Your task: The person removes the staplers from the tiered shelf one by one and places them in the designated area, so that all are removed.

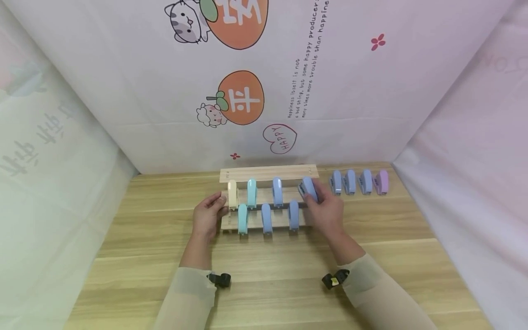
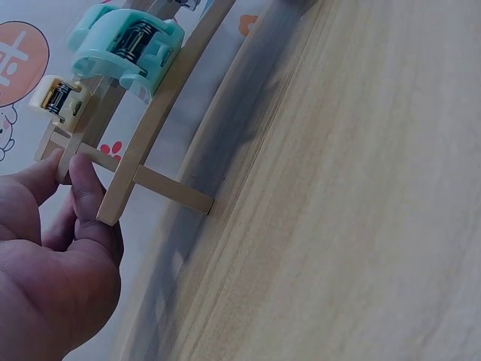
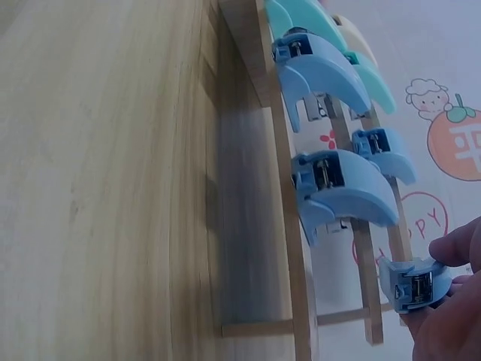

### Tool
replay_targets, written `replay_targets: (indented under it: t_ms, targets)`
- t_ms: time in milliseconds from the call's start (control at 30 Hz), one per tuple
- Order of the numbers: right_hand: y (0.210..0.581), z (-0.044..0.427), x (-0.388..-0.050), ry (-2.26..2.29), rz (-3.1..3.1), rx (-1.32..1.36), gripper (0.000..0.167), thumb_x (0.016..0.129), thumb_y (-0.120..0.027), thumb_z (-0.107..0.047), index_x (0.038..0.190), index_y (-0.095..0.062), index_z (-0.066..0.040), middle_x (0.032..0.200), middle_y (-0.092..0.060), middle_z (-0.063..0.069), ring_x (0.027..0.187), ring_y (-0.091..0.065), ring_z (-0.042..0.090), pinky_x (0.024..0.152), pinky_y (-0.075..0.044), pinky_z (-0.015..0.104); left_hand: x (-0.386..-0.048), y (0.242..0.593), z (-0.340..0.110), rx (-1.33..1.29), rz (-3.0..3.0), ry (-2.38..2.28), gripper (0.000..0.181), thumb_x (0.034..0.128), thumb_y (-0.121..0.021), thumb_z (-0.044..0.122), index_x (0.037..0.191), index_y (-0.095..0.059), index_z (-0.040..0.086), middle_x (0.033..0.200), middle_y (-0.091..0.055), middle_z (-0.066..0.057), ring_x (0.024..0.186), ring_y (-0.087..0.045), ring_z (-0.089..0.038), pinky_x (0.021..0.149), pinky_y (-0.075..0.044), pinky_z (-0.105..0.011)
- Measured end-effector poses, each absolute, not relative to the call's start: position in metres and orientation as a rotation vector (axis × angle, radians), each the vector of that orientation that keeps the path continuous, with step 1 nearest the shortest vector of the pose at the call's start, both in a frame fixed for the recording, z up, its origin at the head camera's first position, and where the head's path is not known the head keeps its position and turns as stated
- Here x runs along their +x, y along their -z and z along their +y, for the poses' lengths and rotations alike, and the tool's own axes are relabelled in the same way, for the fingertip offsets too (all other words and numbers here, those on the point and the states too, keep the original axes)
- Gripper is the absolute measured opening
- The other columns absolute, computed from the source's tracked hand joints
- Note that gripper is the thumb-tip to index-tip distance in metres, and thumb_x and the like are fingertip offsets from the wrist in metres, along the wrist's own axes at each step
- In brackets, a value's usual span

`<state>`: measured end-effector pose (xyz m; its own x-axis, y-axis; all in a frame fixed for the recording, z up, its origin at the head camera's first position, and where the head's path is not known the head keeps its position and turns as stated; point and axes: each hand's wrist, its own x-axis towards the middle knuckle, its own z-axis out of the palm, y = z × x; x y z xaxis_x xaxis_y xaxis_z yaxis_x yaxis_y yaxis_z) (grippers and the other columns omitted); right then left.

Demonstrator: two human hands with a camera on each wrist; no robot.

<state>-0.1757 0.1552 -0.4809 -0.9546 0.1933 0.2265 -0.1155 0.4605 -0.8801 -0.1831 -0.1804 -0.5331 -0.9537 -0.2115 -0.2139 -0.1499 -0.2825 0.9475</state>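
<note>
A tiered wooden rack (image 1: 255, 221) stands on the table, with small staplers in two rows on its slats. My left hand (image 1: 207, 215) pinches the end of a slat (image 2: 68, 154) between thumb and fingers, beside the cream stapler (image 1: 233, 195). My right hand (image 1: 327, 211) grips a blue stapler (image 1: 308, 189) at the right end of the upper row; in the right wrist view this stapler (image 3: 415, 284) sits tilted by the slat end, and whether it touches the slat is unclear. Between the hands stand teal staplers (image 1: 251, 192) and blue staplers (image 1: 277, 191).
To the right of the rack, several blue staplers (image 1: 349, 182) and a purple stapler (image 1: 381, 182) stand in a row on the wooden table (image 1: 264, 284). Behind the rack's rows runs a bare top slat (image 1: 268, 173). A printed white cloth (image 1: 330, 137) hangs at the back.
</note>
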Motion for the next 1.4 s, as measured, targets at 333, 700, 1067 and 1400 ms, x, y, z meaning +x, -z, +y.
replay_targets:
  t_ms: [333, 700, 1067, 1400]
  targets:
    - [0.480, 0.178, -0.168, -1.510, -2.351, -0.137, 0.047, 0.093, -0.073, -0.009, 0.139, -0.064, -0.003, 0.137, -0.063, 0.020, 0.128, -0.062, 0.032, 0.107, -0.054, 0.037, -0.185, 0.534, -0.181, 0.477, -1.844, 2.453, 0.042, 0.0982, -0.074, 0.014, 0.136, -0.062, 0.001, 0.126, -0.063, -0.016, 0.090, -0.071, -0.017, 0.095, -0.062, -0.031]
    - [0.490, 0.204, -0.166, -1.502, -2.299, -0.258, 0.050, 0.094, -0.074, -0.009, 0.142, -0.061, -0.005, 0.139, -0.061, 0.018, 0.129, -0.061, 0.029, 0.104, -0.054, 0.028, -0.185, 0.534, -0.181, 0.476, -1.834, 2.460, 0.042, 0.0984, -0.074, 0.013, 0.136, -0.063, 0.001, 0.124, -0.063, -0.015, 0.089, -0.071, -0.016, 0.095, -0.062, -0.031]
    - [0.510, 0.221, -0.170, -1.561, -2.245, -0.330, 0.050, 0.091, -0.075, -0.004, 0.140, -0.062, -0.001, 0.135, -0.063, 0.022, 0.126, -0.063, 0.032, 0.102, -0.055, 0.028, -0.184, 0.533, -0.181, 0.478, -1.846, 2.454, 0.042, 0.0984, -0.074, 0.014, 0.137, -0.062, 0.002, 0.126, -0.063, -0.015, 0.089, -0.071, -0.016, 0.095, -0.062, -0.030]
    - [0.526, 0.232, -0.176, -1.551, -2.322, -0.445, 0.052, 0.092, -0.073, -0.006, 0.142, -0.060, -0.001, 0.137, -0.061, 0.023, 0.128, -0.061, 0.033, 0.106, -0.053, 0.032, -0.184, 0.534, -0.180, 0.485, -1.848, 2.445, 0.041, 0.0981, -0.074, 0.013, 0.136, -0.063, 0.002, 0.125, -0.063, -0.016, 0.091, -0.072, -0.017, 0.096, -0.062, -0.030]
